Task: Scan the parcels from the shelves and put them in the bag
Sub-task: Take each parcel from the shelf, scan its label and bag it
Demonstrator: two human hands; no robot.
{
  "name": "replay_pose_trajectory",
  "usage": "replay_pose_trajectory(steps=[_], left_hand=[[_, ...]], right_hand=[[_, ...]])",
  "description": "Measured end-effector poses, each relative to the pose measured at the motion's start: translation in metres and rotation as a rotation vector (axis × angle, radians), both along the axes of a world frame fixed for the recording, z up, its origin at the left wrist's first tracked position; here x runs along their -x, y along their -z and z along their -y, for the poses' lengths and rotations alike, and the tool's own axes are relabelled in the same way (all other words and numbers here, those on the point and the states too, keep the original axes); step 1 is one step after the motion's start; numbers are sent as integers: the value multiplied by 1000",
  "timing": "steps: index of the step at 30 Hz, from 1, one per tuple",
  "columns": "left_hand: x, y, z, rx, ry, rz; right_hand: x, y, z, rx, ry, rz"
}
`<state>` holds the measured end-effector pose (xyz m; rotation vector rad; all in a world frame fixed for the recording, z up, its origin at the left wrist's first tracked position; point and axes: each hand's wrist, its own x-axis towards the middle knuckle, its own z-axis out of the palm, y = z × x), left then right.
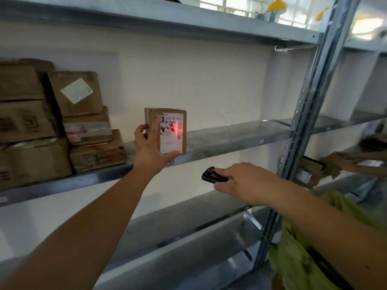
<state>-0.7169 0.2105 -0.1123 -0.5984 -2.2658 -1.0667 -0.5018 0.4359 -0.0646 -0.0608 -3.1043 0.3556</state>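
The left hand [149, 150] grips the parcel [167, 130] upright on the shelf [230, 137]. The right hand [240, 183], below the shelf, clasps the scanner [211, 174]; keep its red cross steady across the barcode.

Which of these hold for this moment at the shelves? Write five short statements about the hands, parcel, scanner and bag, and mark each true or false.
1. The left hand holds a small cardboard parcel upright at the front of the middle shelf. True.
2. The right hand holds nothing. False: it grips a black scanner.
3. A red laser cross falls on the white label of the held parcel. True.
4. The held parcel is already inside the green bag. False: the bag hangs low at the right under the right forearm, apart from the parcel.
5. The stacked boxes stand to the right of the held parcel. False: they stand at its left on the same shelf.
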Motion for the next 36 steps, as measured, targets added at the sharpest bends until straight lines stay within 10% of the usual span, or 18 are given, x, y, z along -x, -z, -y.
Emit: replay_pose_trajectory(steps=[22, 36], left_hand=[[-93, 35, -12, -118, 203, -13], [-197, 132, -146, -100, 619, 375]], right_hand=[[-41, 24, 7, 116, 173, -110], [-165, 136, -93, 391, 624, -53]])
